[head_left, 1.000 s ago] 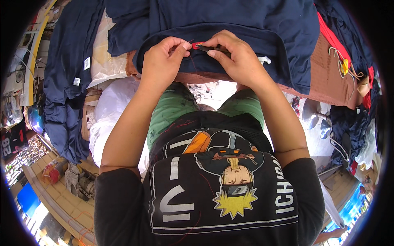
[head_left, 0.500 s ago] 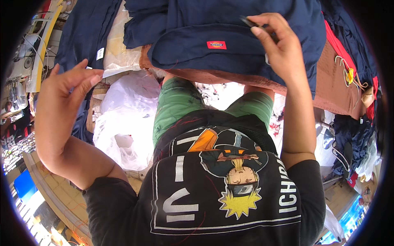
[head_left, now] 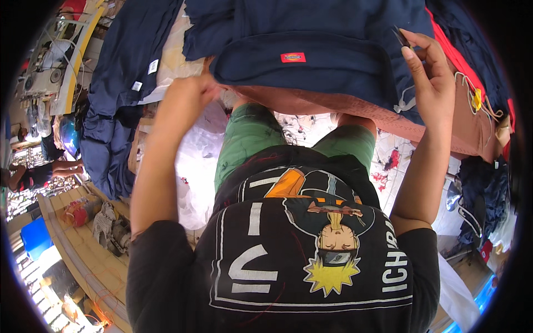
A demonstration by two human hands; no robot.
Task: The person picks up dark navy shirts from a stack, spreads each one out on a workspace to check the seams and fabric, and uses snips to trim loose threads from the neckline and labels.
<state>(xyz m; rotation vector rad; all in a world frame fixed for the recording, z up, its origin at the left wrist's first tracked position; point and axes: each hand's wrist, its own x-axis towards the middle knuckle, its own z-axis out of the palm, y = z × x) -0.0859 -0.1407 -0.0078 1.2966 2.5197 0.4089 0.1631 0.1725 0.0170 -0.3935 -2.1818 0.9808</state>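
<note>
A navy blue garment (head_left: 311, 77) with a small red label lies across the brown-covered surface before me. At its lower left edge is my left hand (head_left: 191, 94), fingers drawn together in a pinch; whether cloth or thread sits between them is too blurred to tell. Over the garment's right side, my right hand (head_left: 430, 72) grips small dark thread snips (head_left: 401, 38) between thumb and fingers, their tip pointing up and left. A thin white loop (head_left: 408, 101) hangs beside that hand.
More navy garments (head_left: 125, 72) with white tags hang at the left. Brown cloth (head_left: 472, 127) drapes at the right beside a red strip and strings with a yellow piece. A white plastic bag (head_left: 200, 150) is left of my legs. Shoes (head_left: 105, 225) rest on a wooden bench (head_left: 72, 244).
My left hand has moved right and inward to the garment's left edge. My right hand has shifted right, still gripping the snips. The view has also shifted slightly.
</note>
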